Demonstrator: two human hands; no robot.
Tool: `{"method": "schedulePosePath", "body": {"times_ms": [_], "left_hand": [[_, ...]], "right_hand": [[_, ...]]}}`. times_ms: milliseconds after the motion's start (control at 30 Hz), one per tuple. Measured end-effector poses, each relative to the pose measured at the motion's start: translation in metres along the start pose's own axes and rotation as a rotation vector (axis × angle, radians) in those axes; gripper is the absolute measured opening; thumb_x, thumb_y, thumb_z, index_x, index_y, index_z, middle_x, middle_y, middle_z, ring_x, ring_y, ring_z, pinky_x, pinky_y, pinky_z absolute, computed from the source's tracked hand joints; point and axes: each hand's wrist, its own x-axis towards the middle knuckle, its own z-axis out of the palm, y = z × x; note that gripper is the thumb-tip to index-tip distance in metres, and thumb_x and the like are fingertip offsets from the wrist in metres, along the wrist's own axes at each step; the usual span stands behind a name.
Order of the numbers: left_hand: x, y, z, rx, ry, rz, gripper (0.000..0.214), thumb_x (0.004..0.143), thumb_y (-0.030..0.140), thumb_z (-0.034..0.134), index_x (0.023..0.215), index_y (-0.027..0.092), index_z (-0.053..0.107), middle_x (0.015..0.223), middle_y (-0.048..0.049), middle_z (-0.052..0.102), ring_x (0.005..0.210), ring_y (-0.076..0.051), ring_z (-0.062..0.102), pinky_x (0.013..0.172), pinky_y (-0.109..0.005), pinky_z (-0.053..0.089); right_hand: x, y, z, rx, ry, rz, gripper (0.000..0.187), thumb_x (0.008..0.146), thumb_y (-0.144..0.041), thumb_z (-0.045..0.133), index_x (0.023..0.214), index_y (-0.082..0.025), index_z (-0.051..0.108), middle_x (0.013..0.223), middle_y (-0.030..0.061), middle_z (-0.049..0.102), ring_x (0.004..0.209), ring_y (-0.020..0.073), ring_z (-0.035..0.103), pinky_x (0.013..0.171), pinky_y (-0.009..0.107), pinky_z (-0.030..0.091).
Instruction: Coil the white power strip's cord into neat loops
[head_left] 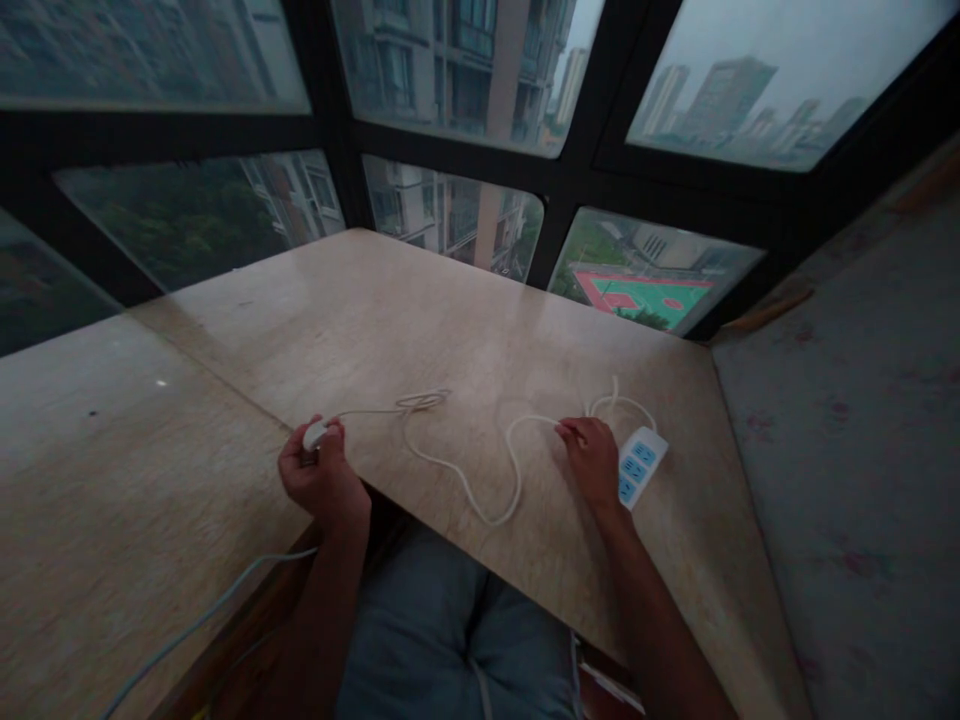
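Strip (643, 466) lies slantwise, long axis running away from me and to the right. My right hand (591, 455) is way nearer, just left of it, can't tell if they're touching, fingertips pinching the cord (491, 522). My left hand (327, 476) is well off to the strip's left, fingers curled round what looks like the plug (313, 436). Cord between them snakes loose left of the strip.

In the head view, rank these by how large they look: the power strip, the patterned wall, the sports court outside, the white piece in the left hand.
Largest first:
1. patterned wall
2. sports court, though far off outside
3. power strip
4. white piece, partly covered by the left hand
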Motion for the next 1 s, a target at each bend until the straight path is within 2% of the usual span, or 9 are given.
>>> {"method": "schedulePosePath", "body": {"times_ms": [133, 267, 433, 533, 667, 733, 800, 900, 1000], "left_hand": [[0.01, 0.001, -0.006, 0.024, 0.08, 0.148, 0.038, 0.065, 0.017, 0.07, 0.097, 0.019, 0.048, 0.104, -0.0012, 0.06, 0.091, -0.012, 0.065, 0.091, -0.03, 0.052], [0.006, -0.004, -0.006, 0.052, 0.056, 0.115, 0.037, 0.065, 0.018, 0.07, 0.095, 0.018, 0.047, 0.106, -0.0027, 0.059, 0.092, -0.013, 0.066, 0.094, -0.032, 0.05], [-0.008, -0.008, -0.002, 0.023, -0.034, -0.128, 0.038, 0.057, 0.014, 0.072, 0.089, 0.018, 0.051, 0.103, -0.0016, 0.062, 0.084, -0.012, 0.067, 0.085, -0.03, 0.052], [-0.017, -0.008, 0.0, 0.051, -0.148, -0.322, 0.039, 0.054, 0.014, 0.072, 0.089, 0.017, 0.055, 0.09, -0.0002, 0.063, 0.078, -0.012, 0.066, 0.074, -0.024, 0.052], [-0.026, -0.007, 0.001, 0.108, -0.294, -0.612, 0.044, 0.056, 0.023, 0.073, 0.094, 0.017, 0.053, 0.075, 0.002, 0.062, 0.065, -0.014, 0.065, 0.059, -0.023, 0.05], [-0.028, -0.007, 0.002, 0.15, -0.35, -0.694, 0.049, 0.057, 0.026, 0.074, 0.098, 0.017, 0.05, 0.065, 0.0034, 0.061, 0.055, -0.013, 0.062, 0.051, -0.022, 0.046], [-0.028, -0.008, 0.001, 0.186, -0.403, -0.727, 0.053, 0.056, 0.028, 0.075, 0.1, 0.017, 0.048, 0.055, 0.0058, 0.058, 0.046, -0.012, 0.057, 0.045, -0.021, 0.042], [-0.028, -0.008, 0.001, 0.193, -0.479, -0.756, 0.056, 0.057, 0.032, 0.076, 0.102, 0.016, 0.048, 0.046, 0.0106, 0.051, 0.035, -0.009, 0.047, 0.039, -0.019, 0.036], [-0.028, -0.007, 0.0, 0.183, -0.578, -0.785, 0.061, 0.06, 0.037, 0.076, 0.111, 0.016, 0.049, 0.044, 0.0129, 0.046, 0.031, -0.007, 0.041, 0.035, -0.017, 0.032]], "right_hand": [[0.004, -0.001, -0.008, 0.131, 0.237, 0.237, 0.033, 0.089, -0.044, 0.051, 0.099, -0.016, 0.063, 0.093, 0.0076, 0.062, 0.08, 0.0188, 0.056, 0.07, 0.032, 0.044], [0.01, 0.004, -0.016, 0.33, 0.452, 0.42, 0.036, 0.084, -0.045, 0.054, 0.106, -0.017, 0.053, 0.08, -0.0002, 0.057, 0.063, 0.0129, 0.055, 0.058, 0.026, 0.044], [0.014, 0.009, -0.023, 0.491, 0.544, 0.467, 0.036, 0.08, -0.042, 0.056, 0.107, -0.022, 0.042, 0.09, -0.0024, 0.052, 0.053, 0.0081, 0.057, 0.042, 0.02, 0.041], [0.014, 0.011, -0.024, 0.516, 0.543, 0.476, 0.038, 0.077, -0.035, 0.055, 0.108, -0.024, 0.037, 0.096, -0.0011, 0.052, 0.056, 0.0085, 0.06, 0.041, 0.019, 0.041], [0.013, 0.019, -0.023, 0.515, 0.539, 0.496, 0.044, 0.071, -0.024, 0.053, 0.112, -0.023, 0.037, 0.102, 0.0018, 0.054, 0.067, 0.011, 0.062, 0.046, 0.019, 0.044], [0.013, 0.025, -0.024, 0.458, 0.534, 0.485, 0.051, 0.067, -0.021, 0.054, 0.116, -0.022, 0.038, 0.107, 0.0047, 0.054, 0.081, 0.015, 0.063, 0.057, 0.025, 0.05], [0.011, 0.027, -0.028, 0.304, 0.532, 0.43, 0.06, 0.065, -0.019, 0.056, 0.122, -0.02, 0.038, 0.117, 0.0096, 0.05, 0.099, 0.0213, 0.06, 0.074, 0.036, 0.053], [0.009, 0.017, -0.033, -0.029, 0.531, 0.228, 0.068, 0.066, -0.016, 0.056, 0.132, -0.017, 0.038, 0.134, 0.0175, 0.039, 0.124, 0.032, 0.044, 0.095, 0.053, 0.043], [0.004, -0.006, -0.029, -0.179, 0.48, 0.018, 0.067, 0.072, -0.013, 0.051, 0.137, -0.015, 0.038, 0.139, 0.019, 0.038, 0.133, 0.0343, 0.035, 0.104, 0.059, 0.033]]}}
